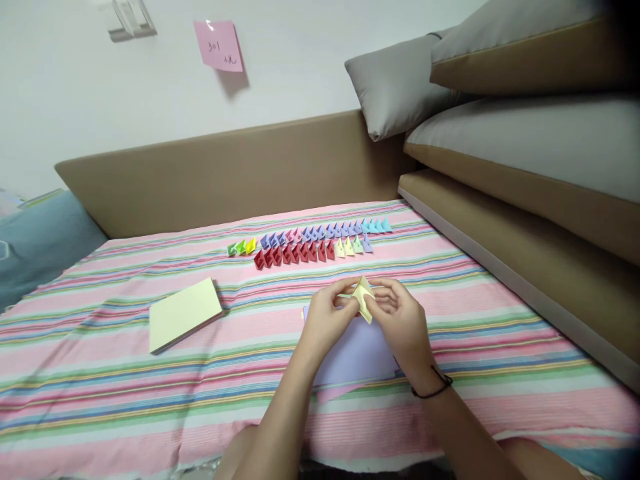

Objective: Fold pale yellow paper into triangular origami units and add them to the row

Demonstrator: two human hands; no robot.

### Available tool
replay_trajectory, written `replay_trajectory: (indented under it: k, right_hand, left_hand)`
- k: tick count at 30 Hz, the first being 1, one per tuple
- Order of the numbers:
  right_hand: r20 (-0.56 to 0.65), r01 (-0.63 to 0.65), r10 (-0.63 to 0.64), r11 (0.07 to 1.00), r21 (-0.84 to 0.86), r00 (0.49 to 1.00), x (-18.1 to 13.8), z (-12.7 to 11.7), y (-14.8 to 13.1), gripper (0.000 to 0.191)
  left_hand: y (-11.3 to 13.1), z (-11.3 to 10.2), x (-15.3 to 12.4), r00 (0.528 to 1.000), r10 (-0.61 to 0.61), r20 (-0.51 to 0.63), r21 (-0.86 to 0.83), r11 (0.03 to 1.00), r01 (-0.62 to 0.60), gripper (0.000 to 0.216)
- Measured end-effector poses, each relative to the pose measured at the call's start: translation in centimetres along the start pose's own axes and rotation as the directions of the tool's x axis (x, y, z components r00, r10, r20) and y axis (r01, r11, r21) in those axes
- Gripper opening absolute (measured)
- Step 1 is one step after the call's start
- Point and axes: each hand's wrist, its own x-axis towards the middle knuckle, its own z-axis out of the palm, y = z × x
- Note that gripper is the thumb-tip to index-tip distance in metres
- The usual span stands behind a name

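One yellow paper [364, 303], just below frame centre — pinched by both the left hand [326, 308] and right hand [406, 319], fingers curled nearly closed. Above it, nine red folds [295, 254]; the back row [330, 231] overlaps, count uncertain. One pad [183, 310], left. One purple sheet [357, 353], lower centre — partly hidden by the hands.

Yellow folded paper [363, 291], purple sheet [355, 353]: partly obscured by left hand [330, 307], right hand [403, 317]. Wall switch [131, 19]: cropped at top.

Bright, soft light; the note [216, 53] glares and shadows the wall [300, 60]; the far right corner is black.
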Motion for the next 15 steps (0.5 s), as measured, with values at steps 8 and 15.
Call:
replay_trajectory:
  k: [8,15]
  right_hand:
    - [0.004,-0.039,0.039,0.998,-0.057,0.999,-0.02,-0.14,-0.02,0.024]
    - [-0.024,0.021,-0.027,0.974,-0.224,0.999,-0.13,-0.17,-0.06,0.021]
  left_hand:
    - [0.08,0.10,-0.04,0.999,0.018,0.028,0.040,0.999,-0.019,0.043]
    - [0.09,0.35,-0.23,0.997,0.024,0.078,0.031,0.999,-0.026,0.043]
